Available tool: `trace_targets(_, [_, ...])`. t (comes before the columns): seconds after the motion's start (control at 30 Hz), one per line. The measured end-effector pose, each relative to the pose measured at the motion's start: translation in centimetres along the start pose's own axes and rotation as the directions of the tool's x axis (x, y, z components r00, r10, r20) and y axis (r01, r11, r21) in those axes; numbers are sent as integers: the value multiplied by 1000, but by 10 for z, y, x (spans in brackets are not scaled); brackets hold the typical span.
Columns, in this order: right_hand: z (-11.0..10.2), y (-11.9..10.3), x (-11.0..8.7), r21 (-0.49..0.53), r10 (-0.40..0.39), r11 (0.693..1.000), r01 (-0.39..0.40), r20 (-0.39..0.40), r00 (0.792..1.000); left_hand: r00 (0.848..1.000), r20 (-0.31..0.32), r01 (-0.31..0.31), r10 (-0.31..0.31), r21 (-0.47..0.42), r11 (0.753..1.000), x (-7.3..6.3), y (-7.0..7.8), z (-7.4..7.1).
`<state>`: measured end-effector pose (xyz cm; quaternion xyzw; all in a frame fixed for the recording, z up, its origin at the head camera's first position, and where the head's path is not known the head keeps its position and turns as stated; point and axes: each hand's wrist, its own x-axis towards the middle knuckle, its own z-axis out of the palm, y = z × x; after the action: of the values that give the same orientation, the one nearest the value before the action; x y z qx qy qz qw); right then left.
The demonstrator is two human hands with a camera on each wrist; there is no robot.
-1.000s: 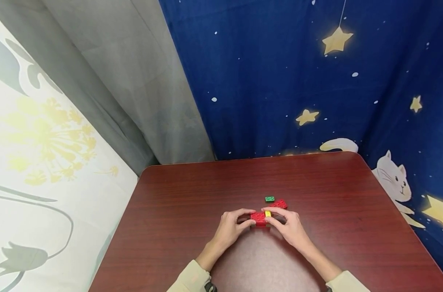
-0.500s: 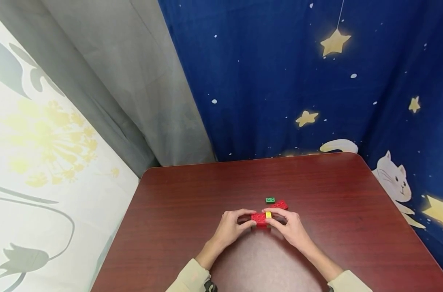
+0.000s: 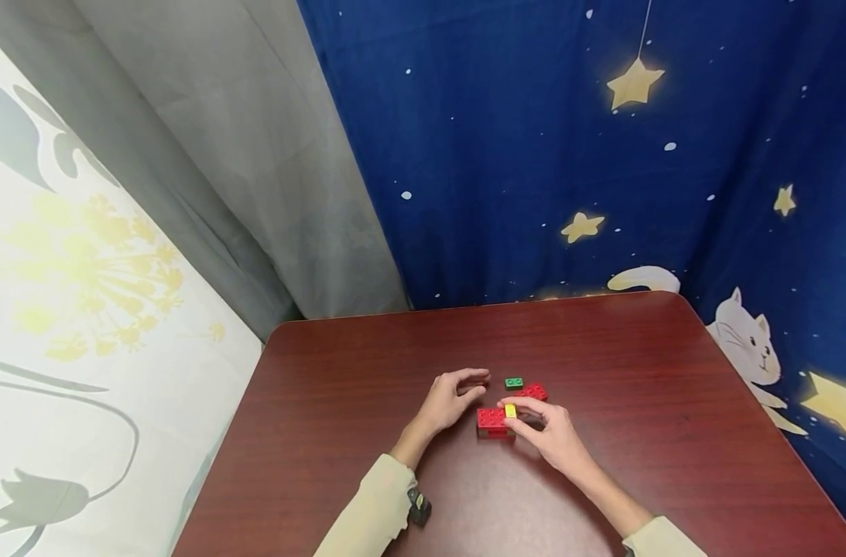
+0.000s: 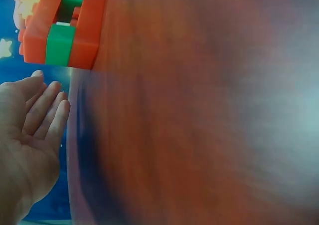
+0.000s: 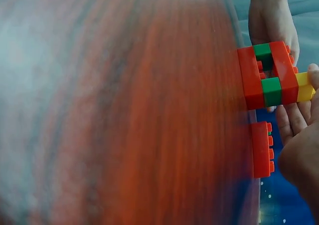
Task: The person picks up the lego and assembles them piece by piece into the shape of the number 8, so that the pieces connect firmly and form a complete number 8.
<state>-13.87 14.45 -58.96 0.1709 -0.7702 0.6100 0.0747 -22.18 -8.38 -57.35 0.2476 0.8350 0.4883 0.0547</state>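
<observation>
A brick stack (image 3: 491, 423) stands on the table: a red brick below, green bricks (image 5: 272, 91) at both ends of the middle layer with a gap between, and a red brick on top. On the top's right end sits a small yellow brick (image 3: 510, 411), which my right hand (image 3: 555, 439) pinches between thumb and fingers. My left hand (image 3: 449, 402) is apart from the stack, behind and left of it, with relaxed fingers and nothing held. In the left wrist view its palm (image 4: 32, 145) shows beside the stack.
Behind the stack, a loose green brick (image 3: 514, 383) and a loose red brick (image 3: 534, 391) lie on the reddish-brown table (image 3: 367, 363). Grey and star-printed blue curtains (image 3: 506, 155) hang past the far edge. A pale patterned cloth (image 3: 116, 309) hangs at the left.
My left hand has let go of the stack's left end and moved back, away from it, towards the loose green brick. The right hand stays on the yellow brick.
</observation>
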Motion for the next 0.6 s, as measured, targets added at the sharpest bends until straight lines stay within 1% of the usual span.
trace_targets(0.1, [0, 0, 0, 0, -8, 1000, 8, 3, 1000, 998, 68, 1, 1, -32, 999, 14, 0, 2])
trace_targets(0.2, [0, 0, -1, 3, -15, 1000, 15, 2, 1000, 991, 134, -20, 23, -26, 999, 27, 2, 4])
trace_targets(0.33, [1, 0, -1, 11, -24, 1000, 24, 10, 1000, 981, 188, -61, 54, 33, 998, 41, 6, 9])
trace_targets(0.43, [1, 0, -1, 23, -27, 999, 26, 16, 1000, 972, 226, -86, 63, 91, 992, 50, 10, 13])
trace_targets(0.53, [0, 0, -1, 24, -42, 999, 42, 9, 999, 961, 271, -95, 60, 120, 988, 57, 13, 17])
trace_targets(0.6, [0, 0, -1, 24, -52, 998, 52, 1, 999, 953, 298, -90, 52, 118, 989, 60, 14, 19])
